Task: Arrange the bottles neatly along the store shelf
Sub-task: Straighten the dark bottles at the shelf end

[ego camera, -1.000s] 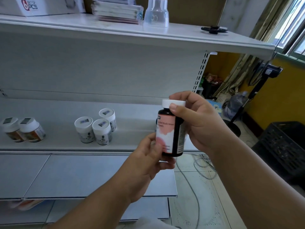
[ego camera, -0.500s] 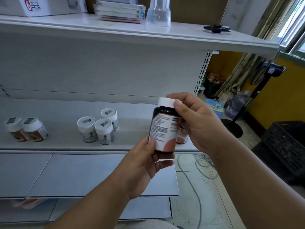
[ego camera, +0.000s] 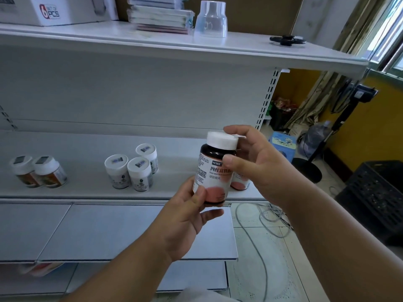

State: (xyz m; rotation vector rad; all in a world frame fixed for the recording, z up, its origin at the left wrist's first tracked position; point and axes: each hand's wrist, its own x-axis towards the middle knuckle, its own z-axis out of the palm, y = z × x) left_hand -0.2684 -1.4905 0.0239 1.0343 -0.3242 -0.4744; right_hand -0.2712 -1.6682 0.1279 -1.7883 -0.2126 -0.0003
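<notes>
1. Held in front of the shelf (ego camera: 91, 192), not yet on it: dark bottle (ego camera: 214, 171) with white cap, upright, slightly tilted.
2. Left hand (ego camera: 187, 216) curled around the bottle's base, thumb on the label; right hand (ego camera: 253, 162) pinching near the cap, thumb on the upper label.
3. Changed since a second ago: bottle turned about its axis. First the pink side of the label, then the small print, now the front with the brand name toward the camera.
4. Meaning, as a judgement: label now faces forward, so ready to go down on the shelf.
5. Behind the right hand, on the shelf: a second similar bottle (ego camera: 239, 182), partly hidden. Likely spot just beside it.
6. Further left, unmoved: three white jars (ego camera: 130, 171) in a cluster, and a pair (ego camera: 39, 173) near the left end.
</notes>
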